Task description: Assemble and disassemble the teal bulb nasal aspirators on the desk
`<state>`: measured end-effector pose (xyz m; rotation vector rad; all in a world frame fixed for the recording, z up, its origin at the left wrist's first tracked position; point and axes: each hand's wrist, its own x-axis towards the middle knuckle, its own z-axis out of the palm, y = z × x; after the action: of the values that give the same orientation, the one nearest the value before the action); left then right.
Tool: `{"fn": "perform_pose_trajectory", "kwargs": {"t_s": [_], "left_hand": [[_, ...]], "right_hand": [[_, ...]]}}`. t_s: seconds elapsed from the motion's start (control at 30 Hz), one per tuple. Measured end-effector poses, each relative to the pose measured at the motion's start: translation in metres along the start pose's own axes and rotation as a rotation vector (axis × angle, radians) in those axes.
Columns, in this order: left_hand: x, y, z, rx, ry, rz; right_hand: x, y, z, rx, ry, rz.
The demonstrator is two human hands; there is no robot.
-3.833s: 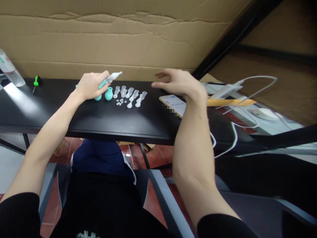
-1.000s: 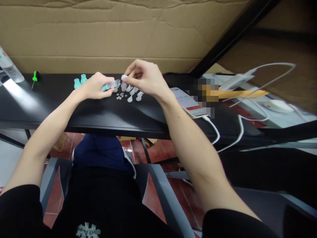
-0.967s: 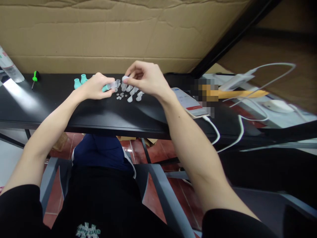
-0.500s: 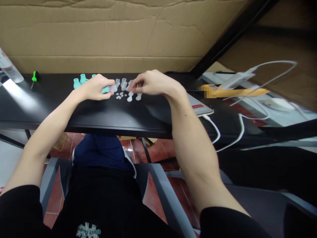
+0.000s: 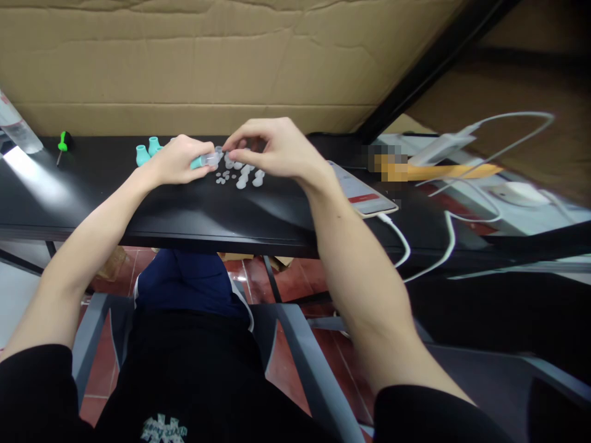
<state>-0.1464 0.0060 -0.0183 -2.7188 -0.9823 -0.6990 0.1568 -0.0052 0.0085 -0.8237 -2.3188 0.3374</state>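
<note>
Wrapped round a teal part with a clear end point(image 5: 197, 163), my left hand point(image 5: 178, 161) is above the black table point(image 5: 184, 212). My right hand point(image 5: 272, 146) is just right of that clear end, thumb and forefinger close together; whether something small is between them is too small to tell. Below and beside the right fingers lie several translucent white pieces point(image 5: 241, 181) and several tiny clear discs point(image 5: 223, 177). Several teal bottle-shaped parts point(image 5: 142, 156) stand left of my left hand, some partly hidden behind it.
A green-and-black screwdriver point(image 5: 63, 143) and a clear bottle point(image 5: 21, 126) are at the left. A phone point(image 5: 369, 195) with a white cable point(image 5: 401, 237) lies right of my right wrist. Cardboard point(image 5: 198, 67) rises behind the table. Farther right is a yellow object point(image 5: 438, 172).
My right hand has moved left and slightly up, from the white pieces to beside the clear end. More of the phone shows. My left hand keeps its hold, nearly still.
</note>
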Motion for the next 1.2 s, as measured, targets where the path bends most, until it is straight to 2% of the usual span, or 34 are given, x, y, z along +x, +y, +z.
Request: {"fn": "perform_pose_trajectory", "kwargs": {"t_s": [0.13,0.3,0.5,0.67,0.83,0.97,1.1,1.2], "left_hand": [[-0.001,0.004,0.003,0.023,0.083,-0.037],[-0.001,0.010,0.005,0.046,0.114,-0.056],[0.001,-0.001,0.007,0.025,0.110,-0.042],[0.002,-0.010,0.003,0.012,0.136,-0.004],[-0.002,-0.007,-0.004,0.083,0.177,-0.091],[-0.002,-0.011,-0.001,0.097,0.161,-0.045],[0.000,-0.015,0.001,0.111,0.045,-0.037],[-0.001,-0.016,0.001,0.080,0.057,-0.013]], "right_hand": [[0.004,-0.009,0.015,0.039,0.018,-0.016],[0.008,-0.009,0.025,0.111,0.034,0.051],[0.010,-0.007,0.027,0.180,0.022,0.069],[0.009,0.004,0.019,-0.051,-0.002,0.047],[0.012,0.014,0.019,-0.246,-0.169,-0.018],[0.013,0.018,0.024,-0.307,-0.257,-0.034],[0.012,0.022,0.026,-0.328,-0.243,-0.042],[0.011,0.025,0.026,-0.340,-0.216,-0.076]]}}
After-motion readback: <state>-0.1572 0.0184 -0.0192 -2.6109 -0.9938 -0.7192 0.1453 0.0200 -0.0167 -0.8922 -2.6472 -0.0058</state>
